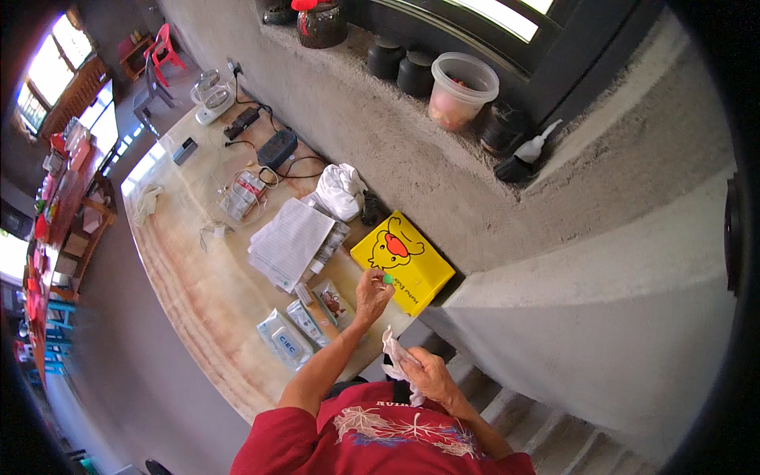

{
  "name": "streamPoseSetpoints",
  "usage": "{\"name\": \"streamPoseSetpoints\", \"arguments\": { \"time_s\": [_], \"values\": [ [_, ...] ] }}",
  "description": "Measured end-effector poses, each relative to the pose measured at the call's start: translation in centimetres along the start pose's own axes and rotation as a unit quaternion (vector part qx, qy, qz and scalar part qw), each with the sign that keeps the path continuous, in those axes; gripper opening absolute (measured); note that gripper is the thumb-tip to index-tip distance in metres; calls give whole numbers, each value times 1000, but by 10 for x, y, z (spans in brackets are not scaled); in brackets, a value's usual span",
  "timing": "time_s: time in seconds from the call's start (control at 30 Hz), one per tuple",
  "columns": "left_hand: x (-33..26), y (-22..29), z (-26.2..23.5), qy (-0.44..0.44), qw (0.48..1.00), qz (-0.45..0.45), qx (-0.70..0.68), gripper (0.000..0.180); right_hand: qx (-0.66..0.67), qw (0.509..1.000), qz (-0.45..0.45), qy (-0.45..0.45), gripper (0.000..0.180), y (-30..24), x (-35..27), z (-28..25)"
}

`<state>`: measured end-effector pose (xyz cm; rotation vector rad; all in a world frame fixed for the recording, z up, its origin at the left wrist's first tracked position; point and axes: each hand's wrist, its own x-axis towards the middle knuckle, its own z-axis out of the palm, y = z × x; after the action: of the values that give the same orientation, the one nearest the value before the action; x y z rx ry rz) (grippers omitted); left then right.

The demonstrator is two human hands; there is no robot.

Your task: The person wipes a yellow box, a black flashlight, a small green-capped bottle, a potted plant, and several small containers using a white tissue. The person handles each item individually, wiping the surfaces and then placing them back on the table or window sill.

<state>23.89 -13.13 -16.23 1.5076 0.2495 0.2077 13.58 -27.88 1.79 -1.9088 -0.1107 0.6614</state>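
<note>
My left hand [374, 298] is closed over the near edge of a yellow box [427, 273] with a cartoon duck on its lid. Its fingertips pinch a small green thing [388, 279], too small to name. Close to my body, my right hand [430, 375] is closed around a crumpled white cloth [391, 348], which hangs out above and below the fingers. Beside my left forearm lie a wipes pack [285, 339], a slim white packet [307, 323] and a clear packet with a picture [332, 301].
Printed papers [291, 241] and a bundled white cloth [340, 192] lie farther along the stone-topped table [186, 273]. Cables run to a dark power box [277, 149] by the wall. A ledge above holds a clear tub [463, 89] and dark jars [416, 74]. Steps [546, 431] descend at right.
</note>
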Motion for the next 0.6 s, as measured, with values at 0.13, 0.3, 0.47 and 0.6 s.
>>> {"name": "streamPoseSetpoints", "arguments": {
  "time_s": [0.13,0.3,0.47,0.6],
  "values": [
    [34,-28,22,38,977,156,141,29,-23,1000,6,20,26,18,9,-18],
    [60,-70,35,22,972,89,215,32,-47,998,-14,49,22,25,31,-43],
    [66,-98,45,36,961,81,262,32,-36,997,18,65,21,27,43,-61],
    [68,-107,35,-51,955,32,292,51,-37,998,7,50,21,27,56,-67]
  ]
}}
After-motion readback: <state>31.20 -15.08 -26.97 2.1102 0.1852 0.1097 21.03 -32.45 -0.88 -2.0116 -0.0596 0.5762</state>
